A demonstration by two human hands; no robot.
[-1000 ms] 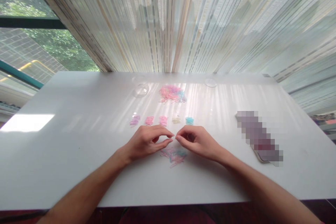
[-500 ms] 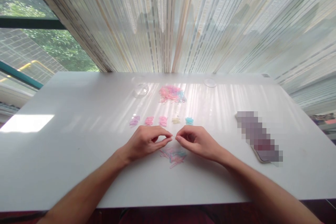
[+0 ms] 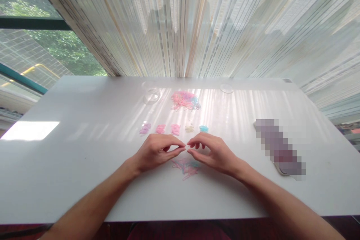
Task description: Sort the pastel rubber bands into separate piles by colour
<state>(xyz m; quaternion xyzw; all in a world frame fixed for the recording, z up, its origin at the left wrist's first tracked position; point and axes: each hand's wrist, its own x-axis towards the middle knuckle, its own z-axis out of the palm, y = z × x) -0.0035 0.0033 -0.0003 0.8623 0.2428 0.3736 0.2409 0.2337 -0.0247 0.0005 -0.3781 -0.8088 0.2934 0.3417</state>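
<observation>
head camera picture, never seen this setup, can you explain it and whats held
There is no machine here: a person works bare-handed, filmed by a camera on their head. On the white table lie a mixed heap of thin band-like pieces, in front of it a row of five small colour groups, and a loose scatter nearest the person. A clear round dish sits left of the heap, a pixelated flat object to the right. The left hand pinches thumb and finger together; the right hand has them apart. Anything held is too small to tell.
</observation>
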